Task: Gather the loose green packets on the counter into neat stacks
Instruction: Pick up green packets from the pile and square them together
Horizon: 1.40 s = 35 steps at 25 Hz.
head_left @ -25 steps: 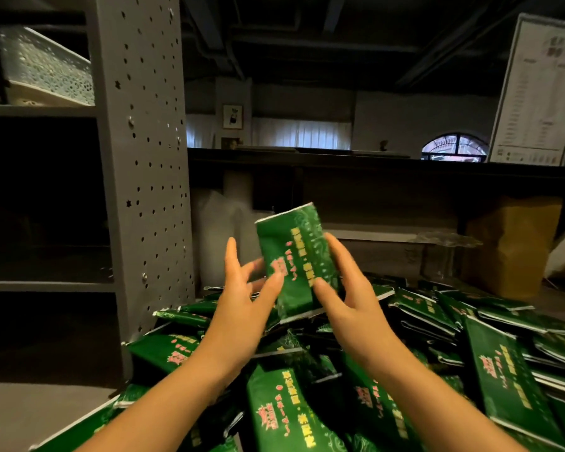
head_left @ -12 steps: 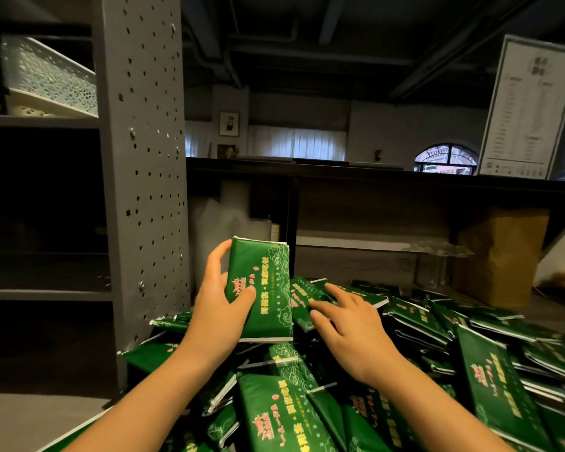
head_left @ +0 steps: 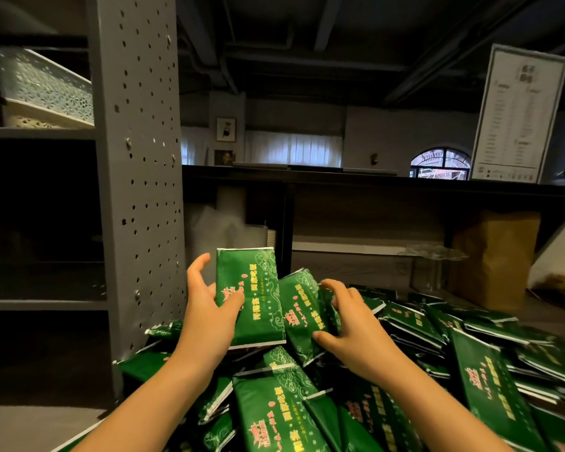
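Observation:
A big heap of loose green packets [head_left: 490, 383] with yellow and pink print covers the counter in front of me. My left hand [head_left: 206, 308] holds one green packet [head_left: 258, 295] upright above the heap, thumb across its front and fingers behind its left edge. Beside it on the right, my right hand [head_left: 353, 324] grips a second green packet [head_left: 302, 314], tilted, fingers over its top right edge and thumb near its lower edge. The two packets sit side by side, edges close or touching.
A grey perforated shelf post [head_left: 141, 177] stands just left of the heap, with dark shelves further left. A dark counter shelf [head_left: 372, 184] runs behind. At the back right stand a brown paper bag [head_left: 493, 259] and a glass stand [head_left: 434, 259].
A second ago both hands held one packet. My left hand took it alone and keeps it upright; my right hand dropped to the heap and has lifted a second packet beside the first.

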### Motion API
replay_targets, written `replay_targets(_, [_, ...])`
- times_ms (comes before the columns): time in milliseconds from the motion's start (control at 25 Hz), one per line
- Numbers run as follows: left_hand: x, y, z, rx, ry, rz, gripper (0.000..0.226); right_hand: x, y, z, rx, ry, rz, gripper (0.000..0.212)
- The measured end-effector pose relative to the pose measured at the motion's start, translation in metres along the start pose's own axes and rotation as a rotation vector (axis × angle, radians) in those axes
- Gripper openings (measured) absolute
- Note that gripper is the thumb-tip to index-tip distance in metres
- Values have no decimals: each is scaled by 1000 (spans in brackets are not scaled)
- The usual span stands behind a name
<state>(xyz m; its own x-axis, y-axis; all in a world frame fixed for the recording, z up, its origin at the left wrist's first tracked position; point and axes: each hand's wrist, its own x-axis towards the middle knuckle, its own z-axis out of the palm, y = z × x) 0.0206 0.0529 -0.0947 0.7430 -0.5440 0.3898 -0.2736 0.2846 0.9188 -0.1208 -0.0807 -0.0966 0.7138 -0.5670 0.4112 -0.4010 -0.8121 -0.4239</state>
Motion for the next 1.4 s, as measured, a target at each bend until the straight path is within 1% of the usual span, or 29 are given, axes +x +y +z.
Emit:
replay_targets(80, [2,-2,0,14,-5,3,57,1,1,-5,63,-38,18,73])
replay_targets(160, [1,-2,2,31,-33,5,46,1,2,-8,44,-47,22,69])
replay_targets(200, [1,-3,2,32,-41,3,43,1,1,-8,72,-26,27,66])
replay_targets(280, [-1,-2,5,18,-40,-10,40,3,0,-10,209,76,31,61])
replay_targets(400, [-3,0,8,-11,-13,-35,43,1,-7,-13,584,355,-22,53])
replay_targets(440, [-3,0,9,-14,-8,-38,43,-1,-11,-15,700,399,-47,49])
replay_targets(520, [-6,2,12,-30,-9,-41,42,-5,-20,-13,796,373,-92,51])
replay_targets(600, [-8,4,14,-69,-6,-41,39,-9,-26,-2,754,285,-139,53])
replay_targets(680, [-13,6,18,-125,-18,-38,30,-13,-32,11,667,205,-157,57])
replay_targets(760, [-18,8,21,-163,-48,-34,22,-17,-38,20,595,198,-204,62])
replay_targets(800, [-19,8,22,-183,-52,-37,23,-18,-40,21,578,200,-219,63])
replay_targets(880, [-19,6,23,-191,-45,-24,34,-20,-42,23,564,196,-243,63])
replay_targets(1040, [-20,4,24,-108,-63,38,43,-19,-38,26,459,198,-264,63])
replay_targets(1080, [-20,3,24,-101,-61,49,43,-18,-36,27,397,204,-281,61])
replay_targets(1200, [-18,1,24,-99,-48,70,45,-11,-27,19,207,262,-291,48])
replay_targets(1280, [-17,1,23,-100,-51,79,45,-4,-16,8,47,343,-277,49])
replay_targets(1320, [-16,1,23,-91,-58,85,46,-1,-8,2,-45,359,-235,47])
replay_targets(1400, [-16,3,21,-56,-75,104,46,6,9,-7,-239,306,-105,43])
